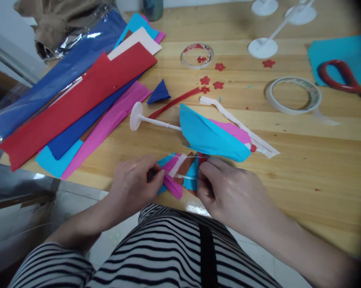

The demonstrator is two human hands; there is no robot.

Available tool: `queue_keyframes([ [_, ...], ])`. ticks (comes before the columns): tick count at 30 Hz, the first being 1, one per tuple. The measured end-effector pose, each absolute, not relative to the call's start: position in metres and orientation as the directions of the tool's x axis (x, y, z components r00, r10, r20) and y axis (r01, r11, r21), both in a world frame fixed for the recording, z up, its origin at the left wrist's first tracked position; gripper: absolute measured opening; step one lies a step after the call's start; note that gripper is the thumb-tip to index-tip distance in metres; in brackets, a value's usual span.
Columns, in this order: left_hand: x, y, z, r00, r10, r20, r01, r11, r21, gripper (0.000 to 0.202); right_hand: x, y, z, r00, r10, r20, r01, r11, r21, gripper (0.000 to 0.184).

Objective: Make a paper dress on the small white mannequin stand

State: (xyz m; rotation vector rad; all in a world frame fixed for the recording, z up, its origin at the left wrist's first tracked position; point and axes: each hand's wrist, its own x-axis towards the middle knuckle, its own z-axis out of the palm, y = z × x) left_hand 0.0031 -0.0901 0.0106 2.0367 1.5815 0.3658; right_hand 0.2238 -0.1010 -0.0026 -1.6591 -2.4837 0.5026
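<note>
- The left hand (135,182) pinches the left end of a bundle of crepe-paper strips (176,185), thumb and fingers pressed together.
- The right hand (228,192) pinches the bundle's right end, where a clear tape strip (185,175) crosses it.
- The bundle sits at the 6 o'clock edge of the tabletop (303,168).
- At 12 o'clock from the bundle lies a white stick (156,122) wrapped in cyan crepe paper (207,136).
- The tape roll (294,96) lies at 2 o'clock, and the folded crepe sheets (78,92) at 10 o'clock.
</note>
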Motion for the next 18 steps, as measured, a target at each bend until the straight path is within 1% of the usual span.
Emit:
queue_keyframes([
  [2,0.0010,-0.0899,0.0114,0.281,0.951,-0.125,0.785,-0.153,0.601,0.020,0.2245,-0.1012,-0.0025,-0.402,0.911,-0.091,0.873,0.352,-0.336,0.022],
  [3,-0.0003,-0.0897,0.0118,0.284,0.949,-0.135,0.771,-0.142,0.621,0.021,0.2247,-0.1011,-0.0020,-0.401,0.909,-0.113,0.877,0.345,-0.336,0.022],
  [6,-0.0039,-0.0891,0.0130,0.299,0.941,-0.157,0.730,-0.120,0.673,0.022,0.2236,-0.0998,0.0012,-0.381,0.897,-0.225,0.898,0.301,-0.320,0.019],
  [8,-0.0050,-0.0885,0.0136,0.302,0.939,-0.167,0.718,-0.108,0.688,0.022,0.2220,-0.0985,0.0036,-0.366,0.885,-0.289,0.911,0.278,-0.304,0.017],
  [10,-0.0043,-0.0883,0.0137,0.297,0.939,-0.171,0.723,-0.105,0.683,0.022,0.2207,-0.0977,0.0050,-0.361,0.877,-0.318,0.917,0.272,-0.292,0.016],
  [12,-0.0023,-0.0887,0.0127,0.288,0.945,-0.154,0.748,-0.122,0.652,0.022,0.2205,-0.0977,0.0048,-0.358,0.879,-0.314,0.919,0.273,-0.286,0.016],
  [14,0.0003,-0.0898,0.0109,0.270,0.955,-0.124,0.782,-0.143,0.607,0.023,0.2215,-0.0986,0.0031,-0.366,0.888,-0.279,0.914,0.286,-0.288,0.016],
  [18,0.0049,-0.0917,0.0077,0.241,0.964,-0.109,0.848,-0.154,0.508,0.027,0.2251,-0.1017,-0.0029,-0.412,0.902,-0.126,0.882,0.360,-0.303,0.014],
])
